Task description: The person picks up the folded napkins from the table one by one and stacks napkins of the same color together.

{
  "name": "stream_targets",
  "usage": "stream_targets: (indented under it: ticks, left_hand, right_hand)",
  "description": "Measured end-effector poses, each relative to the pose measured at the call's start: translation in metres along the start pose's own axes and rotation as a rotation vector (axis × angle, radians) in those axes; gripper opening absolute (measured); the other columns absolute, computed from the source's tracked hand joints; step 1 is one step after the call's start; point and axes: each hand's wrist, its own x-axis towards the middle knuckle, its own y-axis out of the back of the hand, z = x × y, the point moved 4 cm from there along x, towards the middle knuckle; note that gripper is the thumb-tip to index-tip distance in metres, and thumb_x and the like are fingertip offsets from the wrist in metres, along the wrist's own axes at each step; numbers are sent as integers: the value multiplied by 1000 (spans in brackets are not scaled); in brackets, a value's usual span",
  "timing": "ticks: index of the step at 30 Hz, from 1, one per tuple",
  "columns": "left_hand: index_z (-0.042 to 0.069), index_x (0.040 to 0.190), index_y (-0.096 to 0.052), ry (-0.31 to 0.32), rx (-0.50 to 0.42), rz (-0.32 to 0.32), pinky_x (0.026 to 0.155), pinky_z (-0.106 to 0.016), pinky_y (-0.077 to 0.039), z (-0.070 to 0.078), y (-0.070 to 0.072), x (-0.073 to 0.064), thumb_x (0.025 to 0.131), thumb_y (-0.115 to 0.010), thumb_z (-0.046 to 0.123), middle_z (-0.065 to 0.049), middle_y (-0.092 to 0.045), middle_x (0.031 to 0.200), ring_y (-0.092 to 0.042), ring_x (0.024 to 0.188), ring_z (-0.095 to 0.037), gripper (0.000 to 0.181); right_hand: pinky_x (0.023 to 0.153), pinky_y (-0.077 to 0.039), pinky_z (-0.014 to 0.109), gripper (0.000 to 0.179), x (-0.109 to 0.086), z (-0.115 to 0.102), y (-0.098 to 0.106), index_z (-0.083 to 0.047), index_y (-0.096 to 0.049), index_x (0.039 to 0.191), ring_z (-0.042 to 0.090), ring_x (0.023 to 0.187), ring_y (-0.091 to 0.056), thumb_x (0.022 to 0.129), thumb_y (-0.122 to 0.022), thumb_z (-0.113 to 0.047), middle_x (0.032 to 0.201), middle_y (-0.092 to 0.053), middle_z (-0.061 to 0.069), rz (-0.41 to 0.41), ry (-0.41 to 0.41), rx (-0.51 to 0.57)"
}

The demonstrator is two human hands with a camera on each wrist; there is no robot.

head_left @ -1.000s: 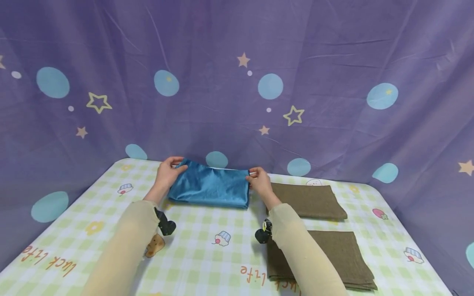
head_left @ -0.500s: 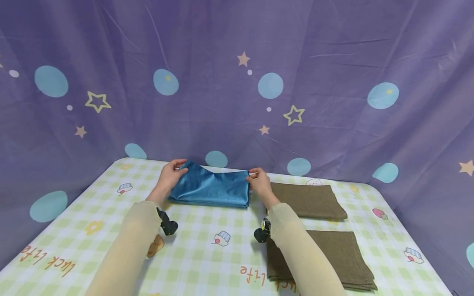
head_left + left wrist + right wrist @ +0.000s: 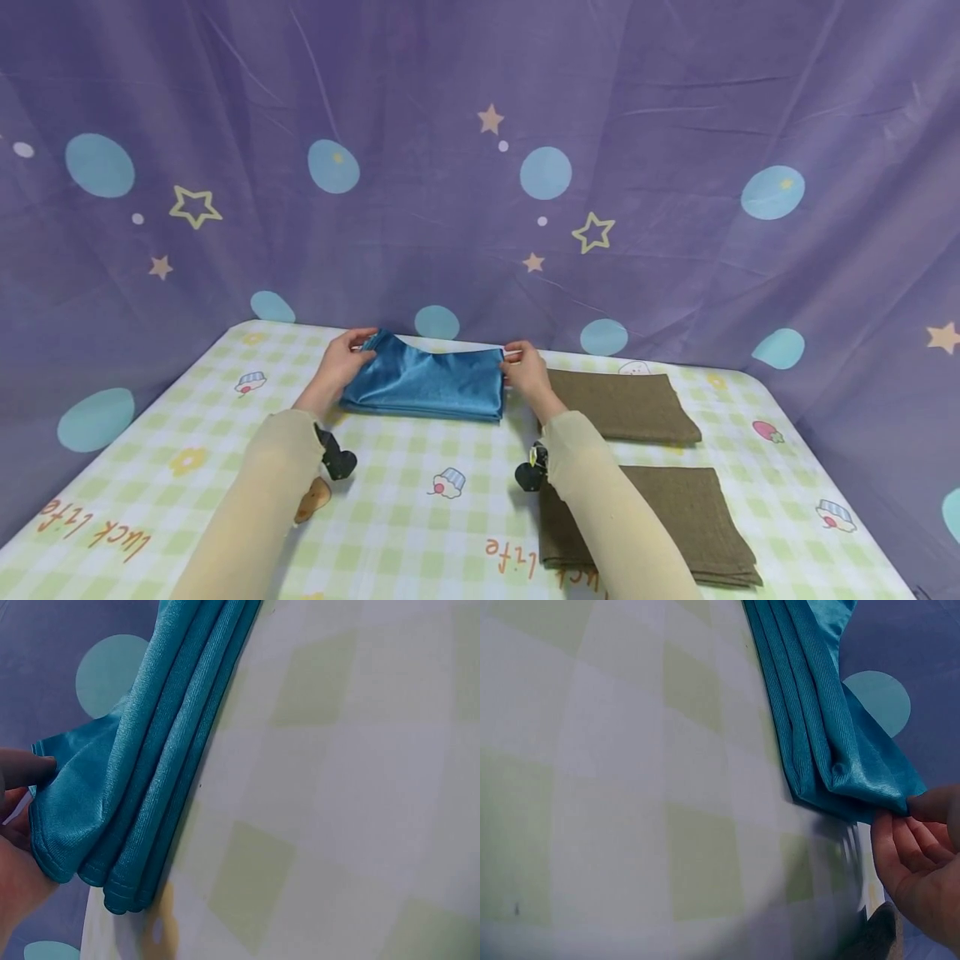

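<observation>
Folded blue cloth (image 3: pixel 423 383) on the table (image 3: pixel 390 517), its far corners pinched between the fingers of the left hand (image 3: pixel 339 362) and right hand (image 3: pixel 531 372), probably light, limp and slippery, hence best held firmly at both corners.

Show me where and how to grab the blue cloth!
The blue cloth is probably best pinched at its two far corners, left hand and right hand each coming from a short end. It's long, and its far edge sags between the hands, so one hand likely isn't enough.
</observation>
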Motion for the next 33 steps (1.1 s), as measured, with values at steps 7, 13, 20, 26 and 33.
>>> stream_targets:
  ticks: [7,13,20,26,33]
  left_hand:
    - [2,136,-38,31,18,-10,101,-45,-33,-7,2,0,89,-48,1,-21,-36,136,-33,125,-34,48]
    - [0,136,-38,43,41,15,100,-44,-33,-13,3,0,86,-47,-2,-23,-38,132,-36,120,-34,50]
    - [-2,133,-41,55,80,57,95,-43,-36,-15,2,-1,83,-47,-3,-24,-42,126,-41,112,-33,50]
    - [-1,133,-42,72,89,64,100,-45,-34,-17,1,0,84,-45,-3,-24,-41,131,-40,118,-35,49]
    - [0,132,-44,98,105,69,99,-45,-35,-17,1,0,84,-43,-3,-23,-41,133,-40,119,-34,48]
  right_hand:
    - [64,-55,33,43,2,8,-3,3,-49,123,18,69,-58,80,-60,6,101,-59,19,-57,-55,32]
    - [62,-53,29,47,1,10,-5,3,-48,124,17,70,-56,79,-61,6,102,-58,18,-83,-77,31]
    - [63,-53,29,45,-2,13,-5,2,-51,120,18,75,-56,78,-61,9,102,-58,18,-77,-83,8]
    - [62,-53,28,44,-2,16,-4,0,-53,118,19,77,-56,76,-62,10,100,-58,16,-61,-82,3]
    - [59,-53,27,41,-3,15,-3,1,-55,114,17,73,-56,75,-63,10,98,-59,16,-34,-82,-9]
